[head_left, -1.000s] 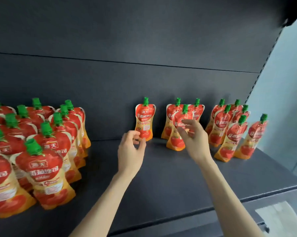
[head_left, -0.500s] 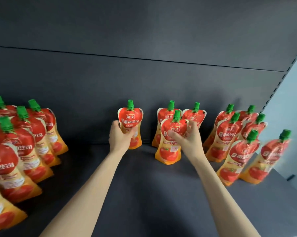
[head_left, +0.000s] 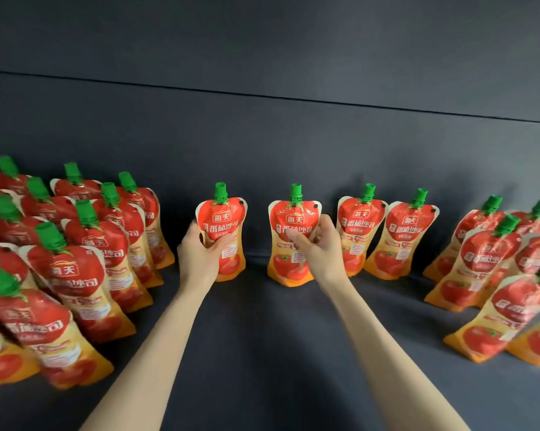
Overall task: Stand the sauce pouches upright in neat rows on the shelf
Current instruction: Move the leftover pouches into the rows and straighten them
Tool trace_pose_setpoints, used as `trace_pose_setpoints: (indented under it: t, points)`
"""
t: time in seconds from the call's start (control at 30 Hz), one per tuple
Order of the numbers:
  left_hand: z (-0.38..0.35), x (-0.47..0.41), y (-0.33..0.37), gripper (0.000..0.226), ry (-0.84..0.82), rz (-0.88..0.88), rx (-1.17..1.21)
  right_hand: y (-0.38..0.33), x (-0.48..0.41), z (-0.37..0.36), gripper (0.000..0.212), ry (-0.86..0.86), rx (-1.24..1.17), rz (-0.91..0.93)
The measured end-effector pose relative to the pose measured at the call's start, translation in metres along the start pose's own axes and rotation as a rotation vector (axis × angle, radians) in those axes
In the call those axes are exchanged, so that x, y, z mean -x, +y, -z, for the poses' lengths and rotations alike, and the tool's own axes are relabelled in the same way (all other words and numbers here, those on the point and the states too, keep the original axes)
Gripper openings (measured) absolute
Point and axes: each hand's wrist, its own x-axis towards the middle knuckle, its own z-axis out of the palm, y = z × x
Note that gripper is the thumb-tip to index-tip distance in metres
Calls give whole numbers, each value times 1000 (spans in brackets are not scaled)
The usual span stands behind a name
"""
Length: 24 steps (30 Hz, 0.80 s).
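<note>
Red and orange tomato sauce pouches with green caps stand on a dark shelf. My left hand grips one upright pouch near the back wall. My right hand grips a second upright pouch just to its right. Two more pouches stand side by side against the wall, right of the held ones. Both held pouches sit with their bases on or just above the shelf; I cannot tell which.
A dense block of several pouches fills the left side in rows. Another group stands at the right, some leaning. The dark back wall rises right behind. Bare shelf surface lies between my forearms.
The right hand has carried its pouch left, away from the pair at the wall, leaving a gap. The left hand now grips its pouch lower. The camera has moved closer.
</note>
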Motion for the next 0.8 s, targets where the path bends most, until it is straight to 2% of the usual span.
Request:
trace_pose_setpoints:
  t: [0.1, 0.23, 0.43, 0.63, 0.8]
  points:
    - [15, -7, -6, 49, -7, 4, 64, 1, -1, -30, 22, 20, -29, -7]
    - [19, -6, -14, 36, -53, -10, 112, 8, 4, -50, 20, 62, -47, -32]
    - [12, 15, -43, 57, 9, 61, 24, 24, 28, -59, 38, 54, 40, -84]
    - [15, 13, -48, 48, 34, 19, 85, 39, 35, -61, 41, 116, 133, -129]
    - [13, 12, -49, 53, 38, 9, 42, 38, 33, -62, 45, 91, 165, -136]
